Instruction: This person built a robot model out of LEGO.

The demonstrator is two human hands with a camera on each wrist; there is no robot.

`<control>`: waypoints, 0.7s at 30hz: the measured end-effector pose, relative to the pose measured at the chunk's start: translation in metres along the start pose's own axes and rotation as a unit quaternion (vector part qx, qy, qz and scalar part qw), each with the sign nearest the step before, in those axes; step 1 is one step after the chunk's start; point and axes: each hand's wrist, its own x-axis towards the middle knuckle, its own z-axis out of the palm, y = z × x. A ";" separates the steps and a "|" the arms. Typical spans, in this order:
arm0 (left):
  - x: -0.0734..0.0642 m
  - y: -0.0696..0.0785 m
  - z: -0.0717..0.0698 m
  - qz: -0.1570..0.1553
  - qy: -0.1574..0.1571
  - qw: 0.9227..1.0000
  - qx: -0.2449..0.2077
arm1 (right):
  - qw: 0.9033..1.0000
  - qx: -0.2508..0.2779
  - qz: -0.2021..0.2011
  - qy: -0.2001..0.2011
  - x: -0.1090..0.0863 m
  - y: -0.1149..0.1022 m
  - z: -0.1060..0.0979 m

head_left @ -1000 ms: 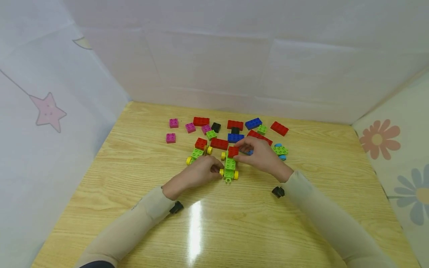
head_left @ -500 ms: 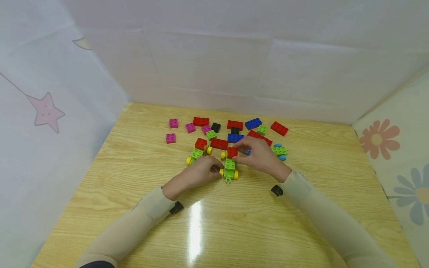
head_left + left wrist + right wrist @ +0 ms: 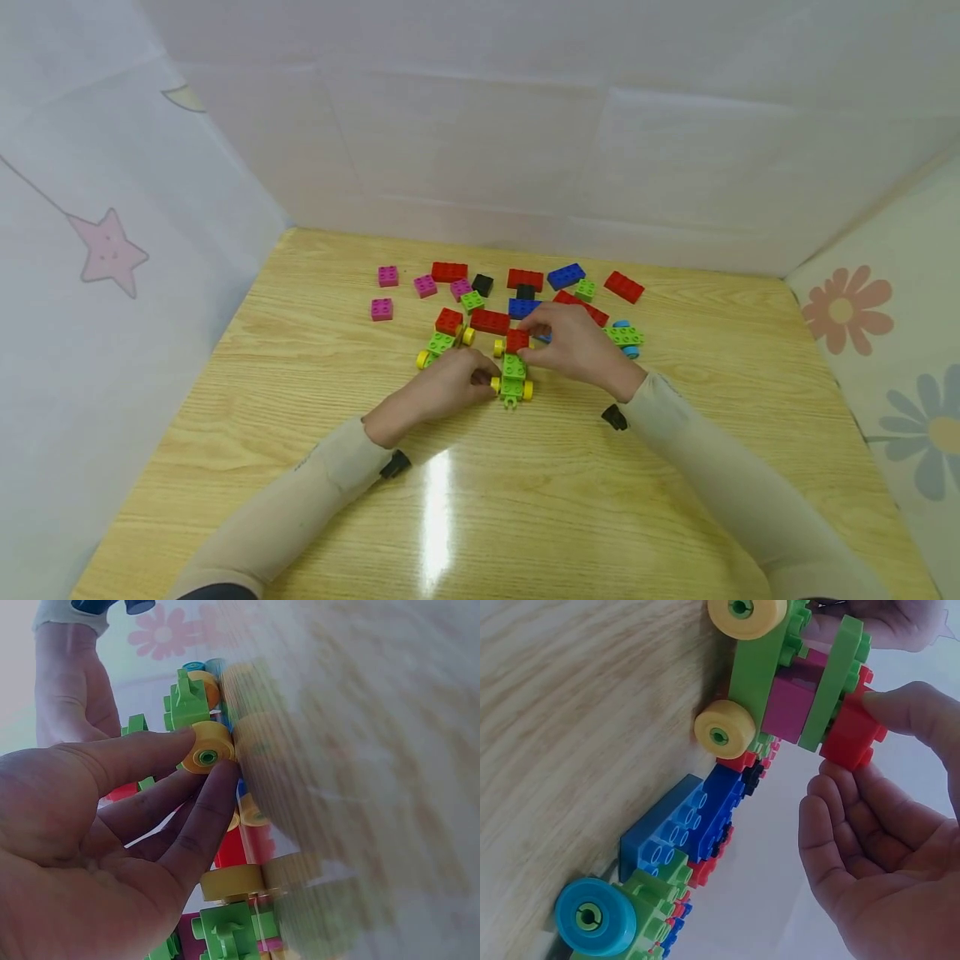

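Observation:
A toy car with a green wheeled base [image 3: 757, 679], yellow wheels [image 3: 724, 729], a magenta brick [image 3: 791, 705] and a green plate [image 3: 831, 690] stands on the table between both hands. My left hand [image 3: 450, 387] pinches one yellow wheel [image 3: 210, 742] between thumb and fingers. With thumb and fingertips, my right hand [image 3: 573, 346] grips a red brick [image 3: 517, 341] at the car's far end. In the right wrist view that red brick [image 3: 847, 735] sits against the green plate's studs. A second green car [image 3: 441, 342], carrying a red brick [image 3: 449, 321], stands beyond my left hand, partly hidden.
Loose bricks lie behind the cars, among them a red brick [image 3: 490, 322], a blue brick [image 3: 566, 276], a black brick [image 3: 483, 285] and magenta bricks [image 3: 382, 309]. Right of my right hand is a green base with blue wheels [image 3: 624, 337]. A cloth wall [image 3: 480, 158] borders the table's back.
My right hand and the red brick have shifted slightly left, over the car's far end. The left hand keeps its place at the wheel.

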 end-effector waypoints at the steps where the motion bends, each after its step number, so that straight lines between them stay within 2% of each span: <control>1: 0.000 0.000 0.000 0.000 0.000 1.000 0.000 | 1.000 -0.002 0.001 0.000 0.000 0.000 0.000; 14: -0.001 0.001 -0.002 -0.015 0.001 1.000 0.000 | 1.000 0.019 0.014 0.008 0.001 0.003 0.007; 16: -0.005 0.009 -0.004 -0.008 0.001 1.000 0.011 | 1.000 0.023 0.020 0.007 0.000 0.004 0.008; 21: -0.004 0.012 -0.004 0.003 -0.002 1.000 0.015 | 0.998 0.049 0.041 0.010 -0.003 0.006 0.011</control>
